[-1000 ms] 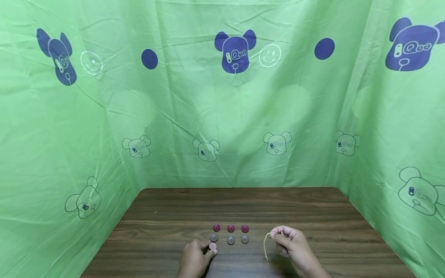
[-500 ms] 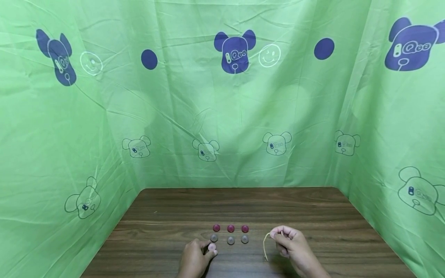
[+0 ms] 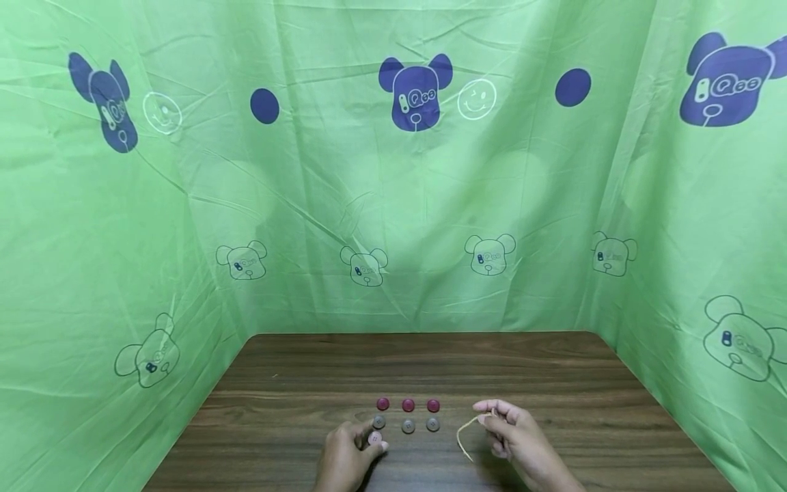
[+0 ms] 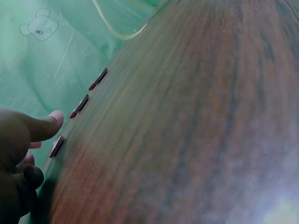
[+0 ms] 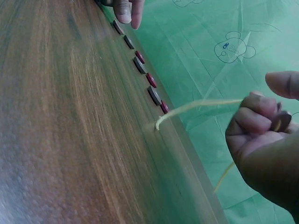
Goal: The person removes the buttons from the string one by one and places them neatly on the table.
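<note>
A pink button (image 3: 375, 438) lies on the table between the thumb and fingers of my left hand (image 3: 346, 454). The thumb stands slightly apart from it, and the fingers are loosely bent around its far side. To the right, my right hand (image 3: 519, 437) pinches a thin yellow string (image 3: 458, 437) whose loose end hangs toward the table. In the right wrist view, a dark brown round piece (image 5: 281, 120) shows within the curled fingers of that hand, with the string at it. A grey button (image 3: 378, 422) sits just beyond the pink one.
Three dark red buttons (image 3: 408, 405) form a row farther back. Two more grey buttons, including one in the middle (image 3: 408, 426), line up in front of them. Beyond the wooden table (image 3: 307, 369), a green printed curtain (image 3: 424, 205) hangs around its back and sides.
My left thumb has eased away from the pink button, which has shifted slightly toward me. My right index finger has lifted, and the string's loose part has swung left.
</note>
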`<action>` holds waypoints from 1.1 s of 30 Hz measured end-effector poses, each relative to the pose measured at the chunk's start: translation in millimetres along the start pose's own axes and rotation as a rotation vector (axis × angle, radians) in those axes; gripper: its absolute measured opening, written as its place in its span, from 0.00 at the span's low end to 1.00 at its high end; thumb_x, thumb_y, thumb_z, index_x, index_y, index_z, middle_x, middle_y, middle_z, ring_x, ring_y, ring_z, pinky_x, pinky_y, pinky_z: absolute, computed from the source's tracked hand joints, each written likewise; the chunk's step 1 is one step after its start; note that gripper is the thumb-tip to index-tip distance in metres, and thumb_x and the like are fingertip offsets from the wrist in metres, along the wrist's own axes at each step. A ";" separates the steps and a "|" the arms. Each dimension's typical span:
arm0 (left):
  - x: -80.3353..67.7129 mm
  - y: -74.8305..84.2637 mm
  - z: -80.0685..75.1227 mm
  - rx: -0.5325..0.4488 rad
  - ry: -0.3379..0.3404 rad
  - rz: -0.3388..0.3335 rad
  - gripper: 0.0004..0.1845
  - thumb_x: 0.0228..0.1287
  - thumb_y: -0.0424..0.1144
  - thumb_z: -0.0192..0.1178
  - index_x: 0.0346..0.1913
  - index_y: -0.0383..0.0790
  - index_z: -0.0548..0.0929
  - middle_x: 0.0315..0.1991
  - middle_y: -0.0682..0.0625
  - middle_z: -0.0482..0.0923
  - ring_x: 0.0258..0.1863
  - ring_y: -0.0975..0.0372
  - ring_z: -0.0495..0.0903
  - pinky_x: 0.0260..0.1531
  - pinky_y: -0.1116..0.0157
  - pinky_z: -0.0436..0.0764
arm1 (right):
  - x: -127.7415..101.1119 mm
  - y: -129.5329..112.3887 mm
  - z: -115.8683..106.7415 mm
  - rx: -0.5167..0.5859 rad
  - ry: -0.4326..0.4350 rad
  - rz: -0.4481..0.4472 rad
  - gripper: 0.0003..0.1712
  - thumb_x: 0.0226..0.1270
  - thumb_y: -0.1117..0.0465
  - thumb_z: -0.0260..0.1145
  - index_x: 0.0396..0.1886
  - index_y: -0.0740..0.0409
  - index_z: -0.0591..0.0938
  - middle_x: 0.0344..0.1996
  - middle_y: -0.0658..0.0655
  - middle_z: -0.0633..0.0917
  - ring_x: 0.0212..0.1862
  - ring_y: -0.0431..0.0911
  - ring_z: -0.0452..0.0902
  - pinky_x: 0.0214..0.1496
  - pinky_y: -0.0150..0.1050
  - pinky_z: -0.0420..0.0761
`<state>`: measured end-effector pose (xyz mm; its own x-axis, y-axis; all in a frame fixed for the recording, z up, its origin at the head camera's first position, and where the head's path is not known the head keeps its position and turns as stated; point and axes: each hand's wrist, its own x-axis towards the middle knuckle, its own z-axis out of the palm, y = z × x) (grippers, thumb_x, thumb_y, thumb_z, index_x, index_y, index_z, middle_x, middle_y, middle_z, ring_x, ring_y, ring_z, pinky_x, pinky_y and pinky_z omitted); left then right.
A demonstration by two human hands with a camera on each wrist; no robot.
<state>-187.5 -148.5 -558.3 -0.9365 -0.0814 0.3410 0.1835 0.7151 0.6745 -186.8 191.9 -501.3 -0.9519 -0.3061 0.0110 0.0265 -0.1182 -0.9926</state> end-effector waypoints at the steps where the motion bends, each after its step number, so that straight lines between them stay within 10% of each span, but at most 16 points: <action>1: 0.3 0.4 0.7 -0.022 0.015 0.005 0.23 0.49 0.49 0.87 0.52 0.54 0.96 0.32 0.59 0.83 0.33 0.71 0.78 0.33 0.68 0.78 | 0.2 -0.3 -0.7 0.006 -0.026 0.009 0.13 0.81 0.64 0.63 0.60 0.56 0.81 0.34 0.44 0.78 0.27 0.35 0.69 0.31 0.28 0.72; 11: 3.6 5.8 7.9 -0.172 0.218 0.190 0.24 0.44 0.38 0.89 0.49 0.39 0.95 0.23 0.58 0.70 0.24 0.78 0.62 0.26 0.73 0.71 | 1.5 2.6 0.4 0.016 -0.155 -0.021 0.13 0.87 0.64 0.57 0.60 0.59 0.64 0.36 0.42 0.77 0.32 0.36 0.71 0.35 0.29 0.74; 21: 2.0 9.0 8.9 -0.224 0.226 0.197 0.23 0.46 0.37 0.88 0.48 0.38 0.95 0.22 0.57 0.72 0.24 0.76 0.66 0.26 0.74 0.72 | 0.1 2.6 2.2 -0.034 0.014 -0.017 0.10 0.81 0.63 0.66 0.57 0.51 0.85 0.34 0.43 0.80 0.27 0.33 0.71 0.31 0.27 0.76; 33: -1.0 11.3 10.4 -0.270 0.237 0.266 0.24 0.44 0.33 0.88 0.48 0.37 0.94 0.22 0.51 0.73 0.25 0.76 0.68 0.26 0.74 0.74 | 4.6 3.0 3.8 0.068 -0.049 -0.058 0.21 0.82 0.67 0.63 0.57 0.61 0.58 0.33 0.39 0.79 0.26 0.34 0.68 0.30 0.28 0.71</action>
<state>-187.6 -133.0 -557.8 -0.7576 -0.0990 0.6452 0.5096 0.5280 0.6794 -189.9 186.5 -503.8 -0.9365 -0.3424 0.0753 -0.0054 -0.2005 -0.9797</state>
